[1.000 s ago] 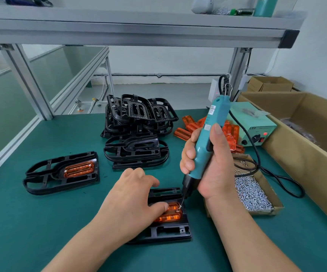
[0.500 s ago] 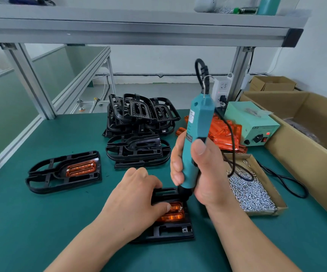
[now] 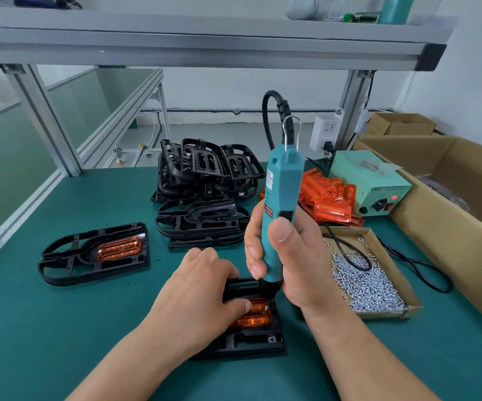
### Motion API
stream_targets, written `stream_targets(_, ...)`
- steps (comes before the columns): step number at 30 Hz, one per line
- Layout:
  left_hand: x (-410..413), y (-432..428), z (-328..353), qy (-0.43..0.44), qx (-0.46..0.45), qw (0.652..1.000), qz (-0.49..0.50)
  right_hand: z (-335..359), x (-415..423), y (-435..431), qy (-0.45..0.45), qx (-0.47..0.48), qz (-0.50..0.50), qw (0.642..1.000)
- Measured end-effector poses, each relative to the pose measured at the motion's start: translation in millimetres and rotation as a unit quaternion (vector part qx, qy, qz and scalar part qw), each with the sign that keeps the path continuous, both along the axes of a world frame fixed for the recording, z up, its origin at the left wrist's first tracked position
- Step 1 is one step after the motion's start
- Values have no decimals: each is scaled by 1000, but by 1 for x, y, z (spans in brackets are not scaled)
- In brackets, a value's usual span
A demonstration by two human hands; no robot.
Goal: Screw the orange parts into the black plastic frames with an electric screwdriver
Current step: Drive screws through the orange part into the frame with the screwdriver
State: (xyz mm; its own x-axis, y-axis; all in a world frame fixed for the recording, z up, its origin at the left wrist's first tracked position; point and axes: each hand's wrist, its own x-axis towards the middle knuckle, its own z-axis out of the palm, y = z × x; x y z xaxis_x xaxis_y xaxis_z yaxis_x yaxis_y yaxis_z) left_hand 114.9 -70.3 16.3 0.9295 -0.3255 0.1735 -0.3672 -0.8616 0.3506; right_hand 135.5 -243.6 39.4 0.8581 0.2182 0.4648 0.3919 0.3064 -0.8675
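A black plastic frame (image 3: 251,340) lies near the table's front with an orange part (image 3: 255,315) seated in it. My left hand (image 3: 199,296) lies over the frame's left half, thumb pressing on the orange part. My right hand (image 3: 289,261) grips a teal electric screwdriver (image 3: 280,198) held almost upright; its dark nose meets the frame just above the orange part, and the bit tip is hidden. A second frame with an orange part (image 3: 95,253) lies to the left.
Stacked empty black frames (image 3: 205,192) stand at mid-table. Loose orange parts (image 3: 329,198) are heaped beside a green power unit (image 3: 372,183). A shallow cardboard tray of screws (image 3: 367,279) sits to the right, the cable looping over it. A large carton (image 3: 448,215) borders the right edge.
My right hand has swung the screwdriver from a rightward lean to nearly vertical, its nose staying at the frame's far end beside the orange part. My left hand has stayed on the frame.
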Motion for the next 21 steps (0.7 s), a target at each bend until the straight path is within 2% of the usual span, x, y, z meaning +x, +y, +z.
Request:
stream_targets(14,-1,-1,4,18,2,1000,-4,-2,-4,5,7,-31,26,999)
stream_targets(21,-1,-2,3,17,4,1000,-3,0,1,3,42,-1,50,998)
